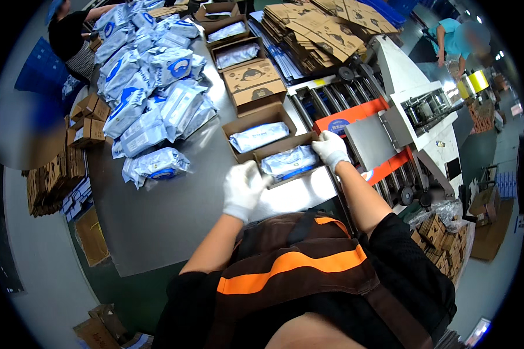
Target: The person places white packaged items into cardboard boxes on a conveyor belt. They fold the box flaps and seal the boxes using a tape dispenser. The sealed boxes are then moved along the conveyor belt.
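Note:
An open brown cardboard box [301, 141] stands close in front of me on the metal table. Inside it lies a blue and white soft pouch [289, 161]. My right hand [332, 149], in a white glove, is closed on the box's right wall. At the box's near left corner is my left hand [242, 187], also gloved, its fingers curled against the side; the fingertips are slightly blurred. Just beyond, touching this box, another open box [232, 129] holds a similar pouch [259, 137].
Loose pouches [151, 99] are heaped at the far left of the metal table [151, 227]. More boxes, one closed [254, 81], line up beyond. Flat cartons [326, 29] lie stacked at the back. A roller conveyor machine [384, 134] stands right. Other people [448, 41] work farther off.

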Demonstrator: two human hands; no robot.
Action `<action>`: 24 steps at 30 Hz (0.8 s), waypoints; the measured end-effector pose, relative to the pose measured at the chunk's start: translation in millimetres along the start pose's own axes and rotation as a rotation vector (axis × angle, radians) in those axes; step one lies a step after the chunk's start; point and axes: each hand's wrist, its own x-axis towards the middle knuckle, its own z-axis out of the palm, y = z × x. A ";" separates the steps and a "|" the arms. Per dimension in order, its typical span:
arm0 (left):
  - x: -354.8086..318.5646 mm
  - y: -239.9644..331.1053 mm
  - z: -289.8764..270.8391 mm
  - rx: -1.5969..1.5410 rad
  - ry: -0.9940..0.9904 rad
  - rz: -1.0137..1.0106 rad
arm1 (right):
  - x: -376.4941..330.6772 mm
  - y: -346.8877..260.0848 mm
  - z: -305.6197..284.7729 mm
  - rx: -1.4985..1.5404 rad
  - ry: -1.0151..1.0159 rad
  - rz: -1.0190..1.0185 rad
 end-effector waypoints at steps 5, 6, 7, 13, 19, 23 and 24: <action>2.3 10.2 42.6 0.088 -0.362 0.198 | -30.9 -32.2 6.3 -0.359 -0.470 -0.444; 7.8 5.5 45.6 0.058 -0.352 0.169 | -28.5 -44.2 -2.9 -0.365 -0.483 -0.465; 10.0 0.4 48.2 0.029 -0.341 0.140 | -27.2 -54.9 -12.4 -0.369 -0.495 -0.486; 16.6 4.5 55.0 -0.322 -0.073 -0.722 | -61.1 -35.5 11.1 -0.214 0.139 -0.884; 13.7 18.6 122.9 -0.604 -0.382 -0.711 | -80.3 47.3 -14.1 -0.264 -0.004 -0.663; 48.2 79.0 180.2 -0.602 -0.572 -0.806 | -62.8 86.0 -43.0 -0.188 0.119 -0.432; 55.2 75.2 186.5 -0.665 -0.670 -0.783 | -63.1 76.3 -37.9 -0.308 0.263 -0.431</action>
